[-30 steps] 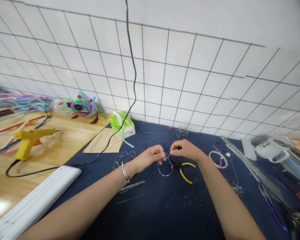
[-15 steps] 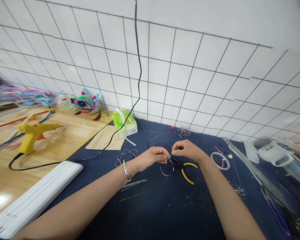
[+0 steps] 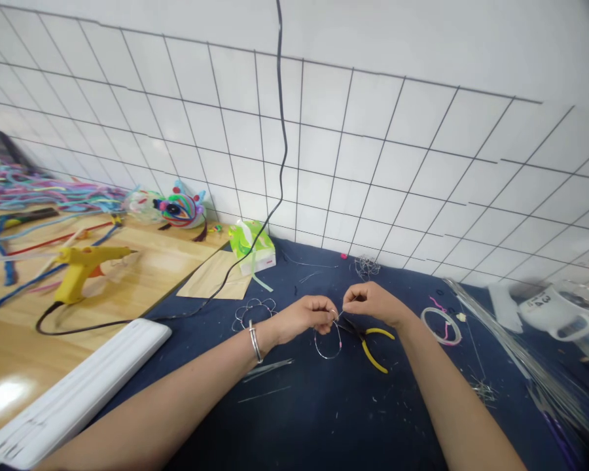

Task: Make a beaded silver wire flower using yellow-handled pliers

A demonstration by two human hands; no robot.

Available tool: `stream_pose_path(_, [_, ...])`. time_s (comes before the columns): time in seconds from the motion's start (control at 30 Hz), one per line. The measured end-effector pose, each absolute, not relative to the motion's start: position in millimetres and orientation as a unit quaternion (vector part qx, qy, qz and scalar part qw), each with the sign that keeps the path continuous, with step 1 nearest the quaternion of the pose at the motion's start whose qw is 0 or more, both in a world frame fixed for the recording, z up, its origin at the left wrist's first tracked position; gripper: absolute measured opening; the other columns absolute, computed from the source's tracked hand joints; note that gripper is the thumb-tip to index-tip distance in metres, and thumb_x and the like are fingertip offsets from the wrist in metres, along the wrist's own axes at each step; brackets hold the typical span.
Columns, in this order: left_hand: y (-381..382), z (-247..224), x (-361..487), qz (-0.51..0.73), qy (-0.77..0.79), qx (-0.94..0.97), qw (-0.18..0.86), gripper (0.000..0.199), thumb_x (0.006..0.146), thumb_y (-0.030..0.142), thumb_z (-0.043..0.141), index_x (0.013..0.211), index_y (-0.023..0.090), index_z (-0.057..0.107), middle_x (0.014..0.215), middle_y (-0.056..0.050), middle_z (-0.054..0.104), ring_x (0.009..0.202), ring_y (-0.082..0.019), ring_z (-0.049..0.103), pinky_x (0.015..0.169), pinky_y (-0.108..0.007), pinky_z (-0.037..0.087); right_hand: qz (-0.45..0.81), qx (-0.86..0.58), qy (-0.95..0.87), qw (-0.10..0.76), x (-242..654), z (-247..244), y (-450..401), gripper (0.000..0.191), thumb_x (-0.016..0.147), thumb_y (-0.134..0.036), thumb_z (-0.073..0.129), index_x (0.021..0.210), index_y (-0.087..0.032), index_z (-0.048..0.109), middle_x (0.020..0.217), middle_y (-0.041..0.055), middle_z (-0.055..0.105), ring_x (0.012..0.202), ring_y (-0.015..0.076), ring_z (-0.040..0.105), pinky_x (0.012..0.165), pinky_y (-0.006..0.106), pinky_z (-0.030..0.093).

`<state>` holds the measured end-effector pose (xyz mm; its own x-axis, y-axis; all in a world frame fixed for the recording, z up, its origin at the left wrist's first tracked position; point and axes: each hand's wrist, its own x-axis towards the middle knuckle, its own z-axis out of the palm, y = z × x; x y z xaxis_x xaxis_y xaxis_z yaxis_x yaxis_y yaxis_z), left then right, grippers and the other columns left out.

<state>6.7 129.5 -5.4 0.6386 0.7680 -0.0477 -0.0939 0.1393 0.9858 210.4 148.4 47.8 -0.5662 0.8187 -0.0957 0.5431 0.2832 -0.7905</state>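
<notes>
A thin silver wire loop (image 3: 328, 357) with small pink bits on it hangs below my left hand (image 3: 315, 314), which pinches its top. My right hand (image 3: 366, 303) is closed just to the right, its fingertips pinching the wire's end close to the left fingers. Under and beside the hands lie pliers with yellow handles (image 3: 372, 353), their dark jaws partly behind the wire. A flower-shaped wire piece (image 3: 254, 313) lies left of my left wrist, which wears a silver bangle (image 3: 256, 342).
Cut wires (image 3: 269, 369) lie on the dark blue cloth (image 3: 324, 418). A roll of tape (image 3: 440, 326), a long wire bundle (image 3: 500, 333) and a white mug (image 3: 559, 311) are to the right. Leftward are a white power strip (image 3: 78, 392), a yellow glue gun (image 3: 86, 265) and a tissue pack (image 3: 252, 245).
The view has shifted, so everything sits slightly lower and further right. Both hands keep their pinch on the wire, with the fingertips a little further apart.
</notes>
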Motion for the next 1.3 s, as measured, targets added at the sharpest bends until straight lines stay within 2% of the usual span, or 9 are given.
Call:
stream_pose_path(0.13, [130, -7, 8, 0.306, 0.291, 0.576, 0.7, 0.015, 0.074, 0.024, 0.057, 0.086, 0.016, 0.061, 0.073, -0.004, 0.059, 0.061, -0.011, 0.055, 0.058, -0.024, 0.042, 0.411, -0.435, -0.783, 0.17, 210, 47, 149, 0.016, 0.07, -0.03, 0.055, 0.075, -0.017, 0.062, 0.068, -0.0005, 0.057, 0.062, 0.0103, 0.048, 0.059, 0.023, 0.038])
stream_pose_path(0.37, [127, 1, 7, 0.314, 0.265, 0.602, 0.685, 0.017, 0.076, 0.025, 0.055, 0.089, 0.015, 0.06, 0.074, -0.002, 0.055, 0.054, -0.006, 0.042, 0.053, -0.021, 0.034, 0.42, -0.435, -0.777, 0.173, 210, 47, 148, 0.016, 0.07, -0.029, 0.054, 0.075, -0.016, 0.062, 0.07, -0.0002, 0.057, 0.065, 0.0105, 0.048, 0.06, 0.022, 0.038])
stream_pose_path(0.63, [131, -6, 7, 0.308, 0.28, 0.626, 0.66, 0.015, 0.077, 0.026, 0.055, 0.085, 0.014, 0.057, 0.066, 0.003, 0.047, 0.056, -0.006, 0.041, 0.056, -0.021, 0.035, 0.442, -0.426, -0.772, 0.165, 210, 44, 152, 0.019, 0.07, -0.033, 0.056, 0.075, -0.016, 0.062, 0.069, -0.0015, 0.055, 0.063, 0.0091, 0.045, 0.059, 0.021, 0.036])
stream_pose_path(0.87, [129, -8, 8, 0.307, 0.276, 0.62, 0.668, 0.014, 0.075, 0.026, 0.057, 0.083, 0.014, 0.055, 0.069, 0.001, 0.053, 0.059, -0.008, 0.049, 0.06, -0.023, 0.041, 0.436, -0.42, -0.779, 0.165, 209, 43, 151, 0.019, 0.07, -0.032, 0.056, 0.076, -0.016, 0.062, 0.07, -0.001, 0.056, 0.064, 0.0094, 0.046, 0.06, 0.022, 0.037])
stream_pose_path(1.13, [127, -5, 9, 0.322, 0.275, 0.604, 0.675, 0.017, 0.071, 0.02, 0.061, 0.086, 0.014, 0.055, 0.07, 0.0, 0.057, 0.06, -0.009, 0.052, 0.061, -0.024, 0.044, 0.416, -0.427, -0.786, 0.161, 207, 40, 149, 0.019, 0.07, -0.031, 0.055, 0.077, -0.015, 0.062, 0.07, -0.0005, 0.058, 0.065, 0.0101, 0.05, 0.061, 0.022, 0.039])
stream_pose_path(1.2, [127, -6, 10, 0.317, 0.282, 0.6, 0.678, 0.018, 0.07, 0.02, 0.062, 0.087, 0.014, 0.057, 0.071, -0.001, 0.058, 0.061, -0.009, 0.052, 0.062, -0.024, 0.044, 0.404, -0.434, -0.789, 0.158, 206, 38, 149, 0.021, 0.071, -0.032, 0.055, 0.081, -0.015, 0.061, 0.073, 0.0, 0.059, 0.067, 0.0107, 0.051, 0.062, 0.022, 0.04])
stream_pose_path(1.3, [130, -11, 9, 0.331, 0.309, 0.584, 0.674, 0.018, 0.069, 0.02, 0.062, 0.085, 0.013, 0.059, 0.07, -0.001, 0.058, 0.059, -0.008, 0.052, 0.061, -0.023, 0.043, 0.358, -0.465, -0.791, 0.172, 206, 37, 153, 0.03, 0.076, -0.034, 0.049, 0.099, -0.016, 0.056, 0.082, 0.0016, 0.058, 0.072, 0.0116, 0.052, 0.065, 0.023, 0.04])
